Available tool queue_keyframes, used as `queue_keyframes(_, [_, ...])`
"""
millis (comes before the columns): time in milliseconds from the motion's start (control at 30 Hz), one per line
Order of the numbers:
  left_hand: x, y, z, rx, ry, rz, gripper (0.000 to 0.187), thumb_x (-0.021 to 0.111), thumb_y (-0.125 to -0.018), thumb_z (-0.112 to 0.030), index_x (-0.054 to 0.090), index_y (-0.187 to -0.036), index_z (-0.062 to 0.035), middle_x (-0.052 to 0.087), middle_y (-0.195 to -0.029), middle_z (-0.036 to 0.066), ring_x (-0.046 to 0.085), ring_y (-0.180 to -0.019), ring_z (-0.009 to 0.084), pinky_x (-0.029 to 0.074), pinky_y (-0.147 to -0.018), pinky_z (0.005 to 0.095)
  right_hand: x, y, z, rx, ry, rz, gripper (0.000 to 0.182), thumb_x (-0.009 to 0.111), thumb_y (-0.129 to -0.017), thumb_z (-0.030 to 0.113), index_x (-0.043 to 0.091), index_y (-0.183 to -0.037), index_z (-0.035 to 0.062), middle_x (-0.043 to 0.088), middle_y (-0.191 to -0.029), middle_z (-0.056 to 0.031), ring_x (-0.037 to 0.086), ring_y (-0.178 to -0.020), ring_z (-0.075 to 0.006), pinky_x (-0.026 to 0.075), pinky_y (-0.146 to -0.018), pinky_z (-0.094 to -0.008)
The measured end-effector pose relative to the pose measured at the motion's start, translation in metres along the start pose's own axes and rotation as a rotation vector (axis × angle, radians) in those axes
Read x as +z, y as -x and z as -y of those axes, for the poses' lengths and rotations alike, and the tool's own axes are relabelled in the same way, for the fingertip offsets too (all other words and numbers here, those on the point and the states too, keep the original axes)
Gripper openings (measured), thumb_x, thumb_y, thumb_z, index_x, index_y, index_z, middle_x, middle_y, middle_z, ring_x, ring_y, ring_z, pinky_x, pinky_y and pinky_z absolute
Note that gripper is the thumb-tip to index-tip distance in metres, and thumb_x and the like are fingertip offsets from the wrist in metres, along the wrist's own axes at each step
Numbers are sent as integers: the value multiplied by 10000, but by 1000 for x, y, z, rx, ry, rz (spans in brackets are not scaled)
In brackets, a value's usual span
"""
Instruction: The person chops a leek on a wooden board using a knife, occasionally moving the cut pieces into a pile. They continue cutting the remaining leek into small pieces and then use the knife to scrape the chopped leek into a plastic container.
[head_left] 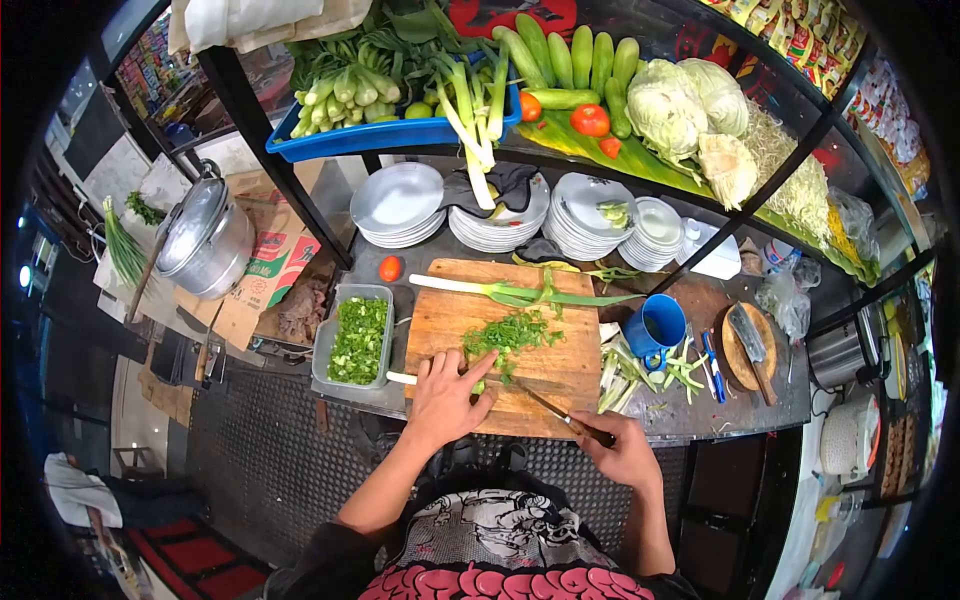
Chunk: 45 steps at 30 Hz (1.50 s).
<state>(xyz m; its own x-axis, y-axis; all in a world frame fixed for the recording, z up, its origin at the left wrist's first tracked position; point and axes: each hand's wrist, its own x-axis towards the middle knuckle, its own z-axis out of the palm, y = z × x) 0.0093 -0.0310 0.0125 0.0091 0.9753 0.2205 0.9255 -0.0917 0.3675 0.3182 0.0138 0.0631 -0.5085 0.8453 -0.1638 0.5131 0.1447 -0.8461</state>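
Note:
On the wooden cutting board, my left hand presses down on a leek, mostly covered by my fingers; its white end sticks out at the left. My right hand grips a knife by its handle, the blade angled toward my left fingertips. Chopped green leaves lie in a loose heap just beyond both hands. A whole leek stretches across the far part of the board. To the left stands a clear plastic container filled with chopped greens.
Stacked plates line the back beneath a shelf with a blue tray of greens, cucumbers and cabbages. Right of the board are a blue mug, trimmings and a cleaver on a round board. A tomato sits behind the container.

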Motion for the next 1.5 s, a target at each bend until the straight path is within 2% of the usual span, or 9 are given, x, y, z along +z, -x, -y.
queue_keyframes(267, [5,0,0,-68,106,-75,752,750,-849,-297,569,-1553,-102,544,-1069,159,532,-1048,361,437,-969,469,-3,-11,-7,-39,50,-100,383,755,-871,-20,804,-1244,51,685,-815,-84,573,-678,-98,461,-626,-284])
queue_keyframes(367, [4,6,3,-81,141,-88,722,787,-820,-251,602,-1497,-83,564,-1103,163,541,-1077,368,457,-973,473,-14,-9,3,2,-43,44,394,766,-868,-17,803,-1254,53,711,-851,-87,601,-706,-106,479,-650,-291])
queue_keyframes(567, [1,14,13,-69,287,-244,479,836,-798,-233,738,-1235,-63,589,-1105,129,555,-1080,346,438,-975,462,-14,-16,-15,-27,-76,-64,383,780,-862,11,805,-1242,56,733,-864,-118,616,-699,-116,499,-670,-303])
queue_keyframes(667, [-9,20,11,-77,215,-170,378,849,-794,-174,783,-1145,-52,615,-1089,99,555,-1094,314,409,-992,422,-20,-18,-5,10,-92,63,390,785,-869,14,798,-1257,46,748,-902,-106,625,-735,-113,504,-689,-292])
queue_keyframes(1100, [2,31,15,-159,235,-272,270,822,-851,-82,816,-1120,-66,682,-1031,85,601,-1015,300,426,-927,406,-8,-24,-14,101,-102,119,390,777,-899,40,781,-1290,40,758,-935,-68,592,-742,-85,492,-674,-275])
queue_keyframes(1200, [0,33,15,-184,222,-289,252,817,-868,-90,813,-1118,-61,685,-1032,83,604,-1018,301,436,-924,412,-3,-27,-18,120,-240,-23,382,780,-914,61,781,-1296,54,754,-894,-67,576,-730,-77,485,-661,-274])
queue_keyframes(1300, [-2,37,21,-212,226,-337,236,801,-890,-102,810,-1122,-57,678,-1037,74,602,-1021,298,439,-923,418,6,-26,-19,10,-210,22,367,758,-948,87,771,-1315,73,772,-893,-111,614,-759,-94,513,-697,-298])
queue_keyframes(1400, [-6,40,24,-252,233,-381,221,790,-907,-99,803,-1119,-39,683,-1035,100,608,-1015,321,467,-943,426,28,-27,1,-51,-109,151,374,729,-1007,76,731,-1379,50,723,-856,15,549,-699,-65,471,-628,-282])
queue_keyframes(1500, [-6,41,26,-277,278,-410,216,782,-910,-93,799,-1117,-33,680,-1012,116,611,-1002,335,480,-933,437,61,-36,9,-105,-147,103,367,712,-1028,99,717,-1392,45,701,-832,8,546,-657,-80,475,-617,-290])
